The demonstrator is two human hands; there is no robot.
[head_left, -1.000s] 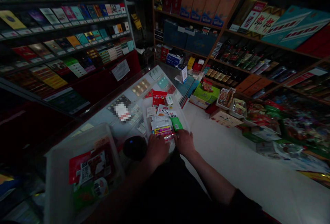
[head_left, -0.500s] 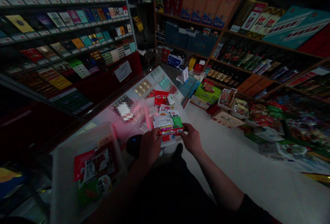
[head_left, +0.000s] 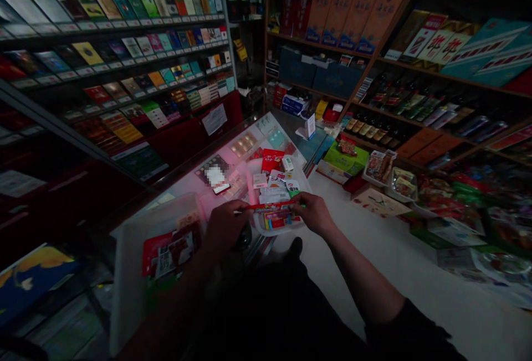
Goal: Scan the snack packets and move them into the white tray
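A narrow red packet (head_left: 270, 206) is held above the near end of a white tray (head_left: 305, 184), its ends pinched by the nearly closed left hand (head_left: 226, 221) and right hand (head_left: 313, 212). The tray is carried by the glass-topped table (head_left: 192, 184).

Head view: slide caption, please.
Both hands hold a slim red packet over a pale bin of packaged goods.
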